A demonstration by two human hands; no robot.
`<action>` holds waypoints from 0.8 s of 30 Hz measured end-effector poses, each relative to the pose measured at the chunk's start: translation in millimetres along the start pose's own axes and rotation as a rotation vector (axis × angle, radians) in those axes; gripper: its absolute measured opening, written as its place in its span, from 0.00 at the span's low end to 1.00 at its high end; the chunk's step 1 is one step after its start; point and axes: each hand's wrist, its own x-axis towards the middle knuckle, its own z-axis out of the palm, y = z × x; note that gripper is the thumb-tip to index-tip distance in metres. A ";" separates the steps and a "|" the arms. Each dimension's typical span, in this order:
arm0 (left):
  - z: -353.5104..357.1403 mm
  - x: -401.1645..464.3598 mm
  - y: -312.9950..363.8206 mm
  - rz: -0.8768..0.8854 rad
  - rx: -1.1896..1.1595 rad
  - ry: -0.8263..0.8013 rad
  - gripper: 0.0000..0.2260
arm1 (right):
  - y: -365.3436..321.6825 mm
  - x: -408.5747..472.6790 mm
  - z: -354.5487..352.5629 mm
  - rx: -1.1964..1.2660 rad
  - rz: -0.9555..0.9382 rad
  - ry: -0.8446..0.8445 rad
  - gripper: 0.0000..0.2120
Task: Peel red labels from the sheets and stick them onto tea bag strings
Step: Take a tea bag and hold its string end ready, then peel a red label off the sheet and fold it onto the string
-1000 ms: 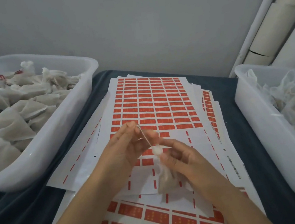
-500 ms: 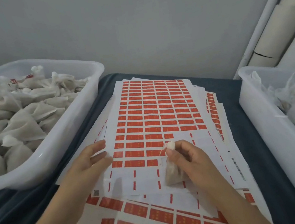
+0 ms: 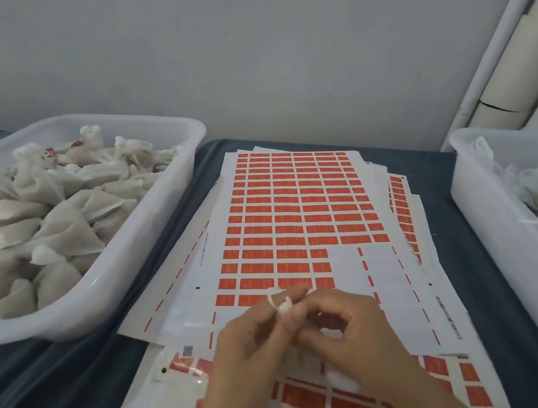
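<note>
From the left bin [image 3: 105, 282] of labelled bags at nine o'clock, the left hand [image 3: 246, 348] and right hand [image 3: 355, 333] each pinch one tea bag [image 3: 284, 307] above the label sheet [image 3: 297, 220]; its string should probably be pulled taut before labelling.
</note>
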 end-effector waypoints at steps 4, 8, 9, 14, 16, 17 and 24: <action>-37.5 8.9 4.9 -0.084 -0.188 0.276 0.10 | 6.4 3.9 -9.4 -0.295 0.126 -0.173 0.25; -83.5 26.5 2.7 -0.185 0.075 0.277 0.02 | 7.0 3.2 -2.1 -0.612 0.121 -0.364 0.36; -90.2 29.5 0.0 -0.186 0.189 0.250 0.01 | 8.1 2.7 -1.5 -0.646 0.098 -0.326 0.34; -96.0 38.2 -6.5 -0.340 0.394 0.088 0.06 | 10.5 2.2 -3.4 -0.720 -0.030 -0.237 0.27; -94.4 43.9 -7.3 -0.371 0.448 0.059 0.08 | 11.6 3.4 -4.8 -0.704 0.019 -0.237 0.30; -93.4 46.4 -5.9 -0.391 0.459 0.048 0.10 | 12.5 3.7 -5.1 -0.717 0.039 -0.245 0.33; -89.4 53.8 15.3 -0.613 0.278 -0.165 0.17 | 14.1 3.2 -1.6 -0.719 0.069 -0.145 0.42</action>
